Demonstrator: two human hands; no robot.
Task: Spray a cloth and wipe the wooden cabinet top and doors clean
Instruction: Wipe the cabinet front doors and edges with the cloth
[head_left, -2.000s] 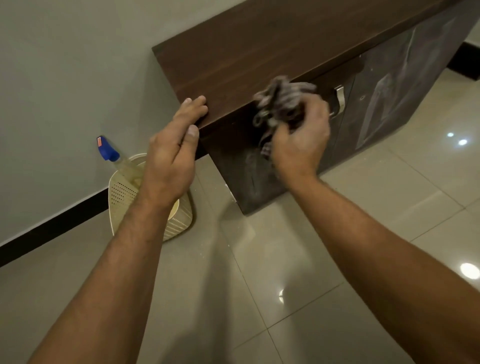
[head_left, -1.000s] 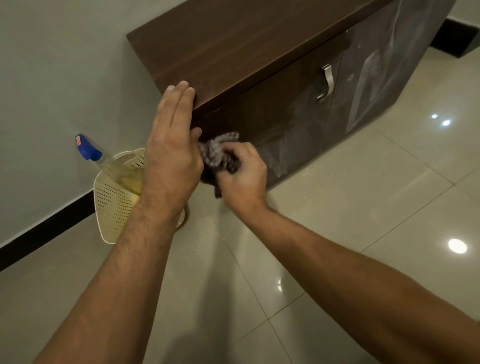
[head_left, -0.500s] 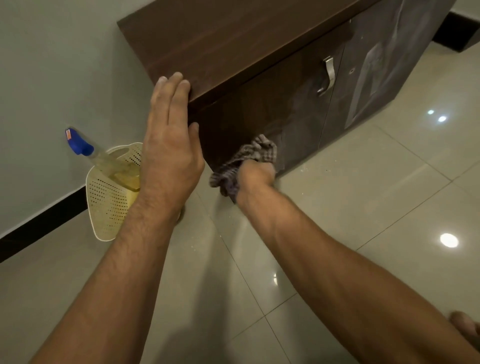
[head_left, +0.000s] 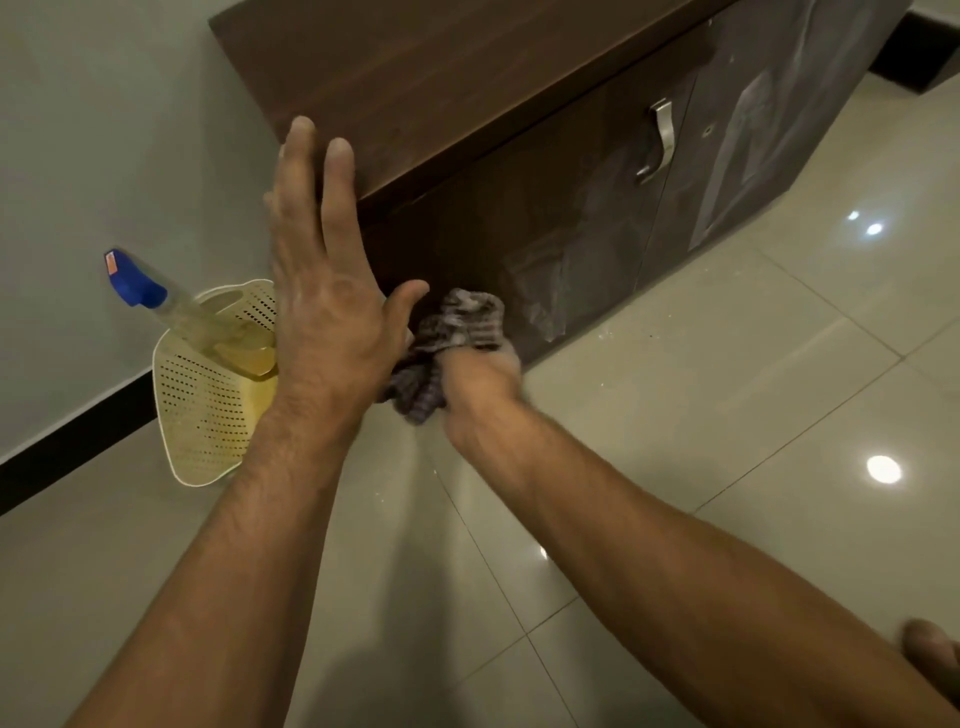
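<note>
The dark wooden cabinet (head_left: 441, 67) stands against the wall, its left door (head_left: 545, 218) facing me. My right hand (head_left: 480, 379) is shut on a bunched grey checked cloth (head_left: 457, 332), pressed low against that door near its bottom left corner. My left hand (head_left: 327, 270) lies flat with fingers spread on the cabinet's front left corner, holding nothing. A spray bottle (head_left: 171, 306) with a blue nozzle and yellowish liquid stands in a basket to the left.
The cream perforated basket (head_left: 202, 415) sits on the tiled floor by the wall's dark skirting. A metal handle (head_left: 660, 140) is on the left door; the right door (head_left: 769, 114) shows pale smears. A bare foot (head_left: 932, 649) is at the lower right.
My right hand has swept the cloth down from the top edge to the bottom of the left door, then slightly left. My left hand stays on the corner.
</note>
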